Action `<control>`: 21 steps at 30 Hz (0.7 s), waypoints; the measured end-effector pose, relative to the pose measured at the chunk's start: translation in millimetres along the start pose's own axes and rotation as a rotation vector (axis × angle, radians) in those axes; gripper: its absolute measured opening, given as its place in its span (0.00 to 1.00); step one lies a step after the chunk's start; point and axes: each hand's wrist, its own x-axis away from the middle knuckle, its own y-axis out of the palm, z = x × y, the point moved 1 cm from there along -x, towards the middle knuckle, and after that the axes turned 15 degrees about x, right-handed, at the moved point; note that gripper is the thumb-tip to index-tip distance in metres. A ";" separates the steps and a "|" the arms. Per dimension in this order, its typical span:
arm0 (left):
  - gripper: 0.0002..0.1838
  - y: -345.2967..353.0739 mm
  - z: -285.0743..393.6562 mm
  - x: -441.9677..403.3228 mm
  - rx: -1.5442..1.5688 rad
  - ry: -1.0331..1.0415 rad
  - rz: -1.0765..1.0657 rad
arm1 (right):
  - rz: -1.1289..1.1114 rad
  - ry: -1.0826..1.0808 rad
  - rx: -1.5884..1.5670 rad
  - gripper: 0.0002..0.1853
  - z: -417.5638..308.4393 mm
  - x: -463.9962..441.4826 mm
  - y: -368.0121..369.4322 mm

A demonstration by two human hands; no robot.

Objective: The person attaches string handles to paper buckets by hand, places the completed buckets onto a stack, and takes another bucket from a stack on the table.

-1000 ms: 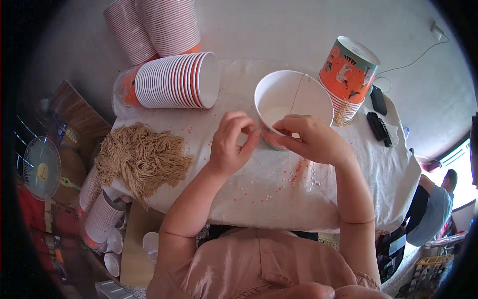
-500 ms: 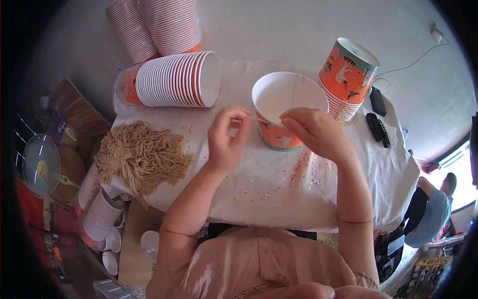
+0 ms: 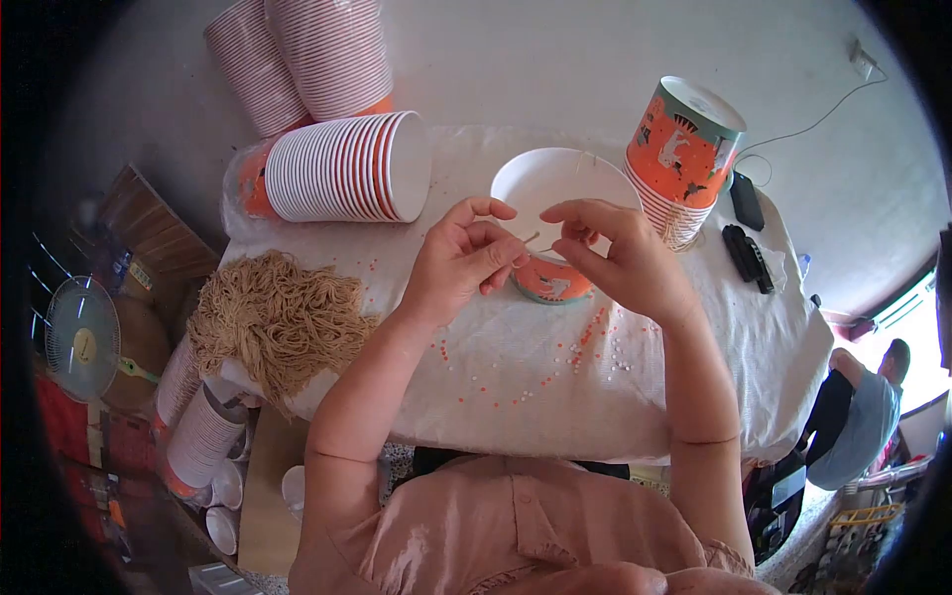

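A paper bucket (image 3: 555, 281), orange with animal figures and white inside, stands upright on the cloth-covered table. My left hand (image 3: 461, 253) is closed at the bucket's near left rim, pinching a thin beige string (image 3: 533, 237) whose short end sticks out past the fingertips. Across the rim, my right hand (image 3: 625, 248) has its fingers curled and the thumb bent in, with a stretch of the same string running to it. Its exact grip is partly hidden. Another string strand lies over the bucket's far rim.
A heap of beige string (image 3: 283, 317) lies left, below a sideways stack of paper buckets (image 3: 332, 169). Small orange and white dots (image 3: 585, 347) scatter the table (image 3: 555, 416). Another bucket stack (image 3: 684, 139), a phone (image 3: 747, 201) and a black object (image 3: 748, 258) are right. A person (image 3: 861, 412) sits beyond.
My left hand has moved right, towards the bucket, and its fingers have turned inward. The right hand's index finger has lifted away from its thumb. The string between the hands is less stretched.
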 end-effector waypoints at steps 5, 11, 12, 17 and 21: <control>0.15 5.1 -2.0 -1.1 -0.042 -0.041 -0.027 | -0.053 0.042 -0.057 0.10 -8.1 -1.4 -1.3; 0.07 12.5 11.3 0.1 -0.198 -0.091 -0.031 | 0.124 -0.062 -0.010 0.04 2.3 -4.4 6.5; 0.07 10.7 10.2 -0.5 -0.198 -0.090 -0.029 | 0.100 -0.020 -0.034 0.04 1.5 -3.7 4.4; 0.05 5.3 3.1 -3.2 -0.360 0.109 0.144 | -0.110 0.065 0.092 0.05 -2.3 1.3 -12.9; 0.06 9.9 -2.4 0.0 -0.527 0.265 0.163 | -0.059 -0.054 0.321 0.05 2.8 6.1 -15.3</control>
